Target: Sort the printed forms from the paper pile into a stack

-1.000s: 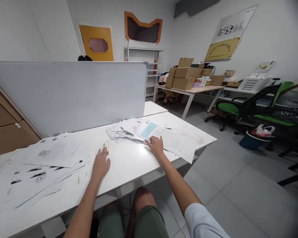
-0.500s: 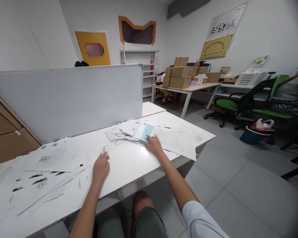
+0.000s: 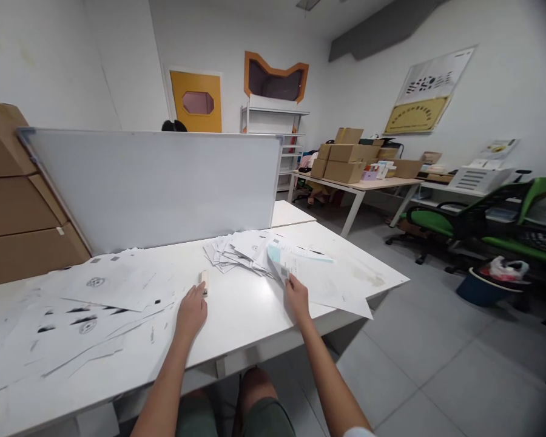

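My right hand (image 3: 297, 298) pinches the near edge of a printed paper sheet (image 3: 277, 255) with a light-blue band. That edge curls up off the papers beneath it. Other white sheets (image 3: 332, 288) lie to its right, reaching past the desk's front edge. Just left of the sheet is a loose pile of papers (image 3: 225, 254). My left hand (image 3: 192, 312) rests on the desk, fingers stretched forward against a small cream-coloured block-like object (image 3: 203, 282) with a dark near end. Its exact kind is too small to tell.
Spread printed sheets (image 3: 104, 297) cover the left of the white desk (image 3: 236, 321). A whiteboard panel (image 3: 164, 188) stands along its back, beside stacked cardboard boxes (image 3: 18, 212). At right are a green office chair (image 3: 430, 221) and a blue bin (image 3: 485, 288).
My right hand has drawn toward me, lifting and curling the blue-banded sheet's near edge. My left hand stays by the cream object. The camera view has tilted up and shifted left.
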Tool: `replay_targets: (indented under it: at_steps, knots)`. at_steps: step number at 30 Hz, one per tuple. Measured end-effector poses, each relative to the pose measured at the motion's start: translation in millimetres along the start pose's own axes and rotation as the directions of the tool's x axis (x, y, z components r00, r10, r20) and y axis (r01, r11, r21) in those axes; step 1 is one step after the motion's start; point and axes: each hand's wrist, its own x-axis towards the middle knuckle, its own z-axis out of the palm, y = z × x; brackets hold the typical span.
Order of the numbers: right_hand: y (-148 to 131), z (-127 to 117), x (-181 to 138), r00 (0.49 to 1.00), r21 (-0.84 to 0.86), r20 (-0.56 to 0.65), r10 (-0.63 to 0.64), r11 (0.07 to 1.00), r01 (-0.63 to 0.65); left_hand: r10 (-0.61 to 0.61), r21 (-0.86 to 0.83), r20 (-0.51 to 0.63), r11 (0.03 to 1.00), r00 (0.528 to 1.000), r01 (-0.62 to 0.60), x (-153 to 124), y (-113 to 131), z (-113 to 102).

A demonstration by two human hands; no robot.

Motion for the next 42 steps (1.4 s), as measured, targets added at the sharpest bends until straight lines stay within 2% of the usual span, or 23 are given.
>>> replay_targets:
  at_steps: [2,4,6,8,12,15,18,20,21,23,25,27,30,33,36,38,42]
  knots:
    - [-6.7,8.4,-39.5,0.996,0.06,-0.043,-0.072,0.995,0.075,0.005,0.006,-0.007,1.0,1.0,-0.005,-0.5,0.5,-0.2]
    - [-20.6,19.1,-81.8,0.975,0.124,-0.046,-0.218,0.967,0.222,0.014,0.012,-0.017,1.0,1.0,-0.013,-0.7,0.9,-1.2]
    - [-39.6,29.1,-119.0,0.925,0.191,-0.018,-0.379,0.907,0.375,0.026,0.017,-0.026,1.0,0.999,-0.026,-0.7,2.1,-3.6]
    - [-58.6,35.9,-145.7,0.875,0.247,0.016,-0.483,0.85,0.465,0.03,0.02,-0.027,0.999,0.999,-0.03,-0.5,4.5,-7.4]
    - [-79.3,39.8,-167.9,0.837,0.242,0.057,-0.545,0.82,0.518,0.015,-0.001,-0.031,1.0,0.999,-0.015,-0.1,10.4,-15.1]
    - [-80.6,35.7,-171.3,0.799,0.193,0.114,-0.591,0.802,0.565,0.009,-0.018,-0.033,1.0,0.999,-0.01,-0.6,13.2,-18.0]
    - [-78.6,27.1,-175.0,0.762,0.217,0.196,-0.618,0.785,0.581,-0.007,-0.014,-0.012,1.0,1.0,0.007,-2.2,14.3,-17.8]
    - [-75.9,20.8,-179.1,0.759,0.258,0.201,-0.619,0.781,0.569,-0.023,-0.011,0.014,1.0,1.0,0.023,-3.8,14.5,-16.3]
    - [-74.1,18.0,-181.4,0.774,0.275,0.177,-0.607,0.786,0.554,-0.028,-0.011,0.025,1.0,0.999,0.029,-4.5,14.5,-15.3]
    - [-69.7,13.1,-185.0,0.834,0.293,0.088,-0.545,0.814,0.501,-0.036,-0.013,0.035,0.999,0.999,0.037,-5.8,15.0,-13.1]
    - [-65.7,9.1,-186.4,0.9,0.303,-0.027,-0.435,0.854,0.423,-0.044,-0.014,0.033,0.999,0.998,0.045,-6.5,16.0,-11.4]
    - [-63.1,5.7,-185.0,0.943,0.315,-0.119,-0.312,0.889,0.333,-0.055,-0.015,0.033,0.998,0.998,0.055,-6.8,17.5,-11.2]
    - [-62.6,1.7,-178.7,0.973,0.343,-0.197,-0.123,0.921,0.186,-0.065,-0.049,0.032,0.997,0.997,0.066,-7.2,19.4,-13.6]
    - [-66.0,-0.8,-170.3,0.972,0.369,-0.233,-0.003,0.925,0.091,-0.08,-0.127,0.023,0.988,0.997,0.082,-9.3,19.9,-18.1]
    - [-74.2,-2.2,-163.6,0.967,0.383,-0.254,0.014,0.919,0.087,-0.066,-0.178,-0.028,0.982,0.997,0.06,-13.0,19.7,-22.9]
    - [-82.4,-2.8,-161.4,0.961,0.375,-0.275,-0.01,0.919,0.117,0.017,-0.172,-0.073,0.985,0.997,-0.029,-15.4,20.2,-25.7]
    - [-100.4,-4.2,-164.1,0.932,0.321,-0.303,-0.198,0.9,0.295,0.227,-0.117,-0.083,0.965,0.97,-0.236,-22.2,26.4,-30.6]
